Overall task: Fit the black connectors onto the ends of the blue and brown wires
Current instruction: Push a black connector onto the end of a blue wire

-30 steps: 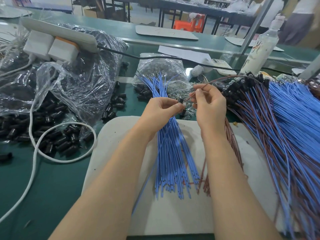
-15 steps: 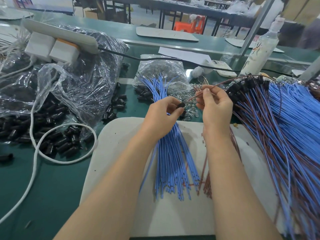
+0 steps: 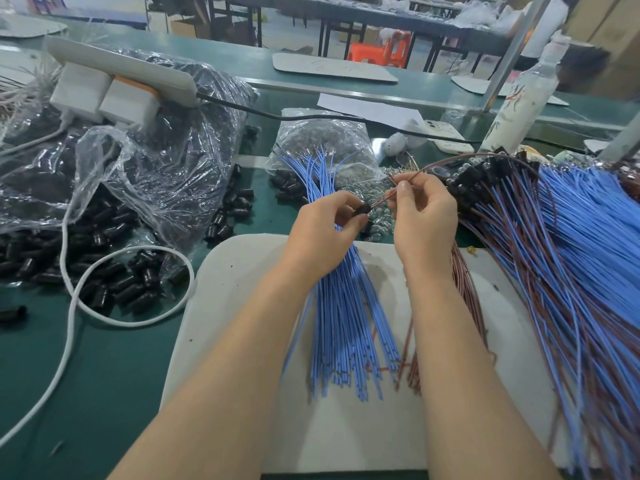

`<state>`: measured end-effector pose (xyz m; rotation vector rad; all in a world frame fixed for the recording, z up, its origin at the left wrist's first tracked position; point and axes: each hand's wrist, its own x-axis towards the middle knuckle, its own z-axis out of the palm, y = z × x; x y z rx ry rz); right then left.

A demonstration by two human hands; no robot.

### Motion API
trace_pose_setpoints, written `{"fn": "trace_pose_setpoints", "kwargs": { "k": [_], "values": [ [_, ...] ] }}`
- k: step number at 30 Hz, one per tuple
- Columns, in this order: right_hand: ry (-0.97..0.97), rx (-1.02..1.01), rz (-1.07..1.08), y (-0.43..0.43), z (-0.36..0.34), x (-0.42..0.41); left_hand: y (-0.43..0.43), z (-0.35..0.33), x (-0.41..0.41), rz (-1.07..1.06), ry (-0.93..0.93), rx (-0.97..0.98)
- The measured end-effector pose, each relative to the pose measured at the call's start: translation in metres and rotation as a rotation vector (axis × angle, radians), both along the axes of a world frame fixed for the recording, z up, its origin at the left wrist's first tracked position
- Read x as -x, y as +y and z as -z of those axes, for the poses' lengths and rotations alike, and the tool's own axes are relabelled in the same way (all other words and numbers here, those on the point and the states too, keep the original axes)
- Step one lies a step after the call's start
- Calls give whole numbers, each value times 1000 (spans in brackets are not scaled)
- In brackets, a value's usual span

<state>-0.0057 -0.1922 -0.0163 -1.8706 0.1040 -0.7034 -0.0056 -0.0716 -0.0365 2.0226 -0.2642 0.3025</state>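
My left hand (image 3: pixel 323 233) pinches a small black connector (image 3: pixel 362 209) between thumb and fingertips. My right hand (image 3: pixel 424 216) pinches a brown wire (image 3: pixel 460 159) whose end points into the connector; the wire arcs up and right from my fingers. A bundle of loose blue wires (image 3: pixel 341 313) lies on the white mat (image 3: pixel 239 306) under my left hand. Loose brown wires (image 3: pixel 465 289) lie under my right wrist. At the right is a large heap of blue and brown wires with black connectors fitted (image 3: pixel 561 258).
Loose black connectors (image 3: pixel 114 282) spill from a clear plastic bag (image 3: pixel 166 168) at the left, with a white cable (image 3: pixel 74 271) looping over them. A bag of small metal parts (image 3: pixel 325 140), a phone (image 3: pixel 446 135) and a white bottle (image 3: pixel 519 102) stand behind on the green table.
The brown wire's end has come down to the connector in my left hand, and both hands have shifted slightly. The piles have not moved.
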Motion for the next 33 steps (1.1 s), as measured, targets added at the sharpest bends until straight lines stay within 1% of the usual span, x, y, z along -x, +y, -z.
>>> {"fn": "trace_pose_setpoints", "kwargs": {
  "k": [4, 9, 11, 17, 22, 25, 29, 31, 33],
  "values": [
    [-24, 106, 0, 2, -1, 3, -1, 0, 1, -1, -15, -26],
    [37, 169, -74, 4, -1, 4, -1, -1, 0, 1, -47, -70],
    [73, 148, -94, 4, -1, 4, 0, 0, 0, -9, -58, -83],
    [150, -2, -96, 1, -1, 0, 1, 0, 0, -34, -64, -74],
    [151, 30, -119, 1, 0, 1, 0, -3, 1, -34, -107, -74],
    [170, 15, -139, 0, 1, 1, -1, -3, 2, -33, -128, -62],
    [173, -165, -166, 2, -1, 1, -1, -2, 2, -20, -127, -53],
    [193, -189, -193, 7, -3, 2, -2, -4, 3, -17, -161, -40],
    [234, -184, -256, 13, -3, 5, -3, -7, 5, -5, -201, 15]
  ]
}}
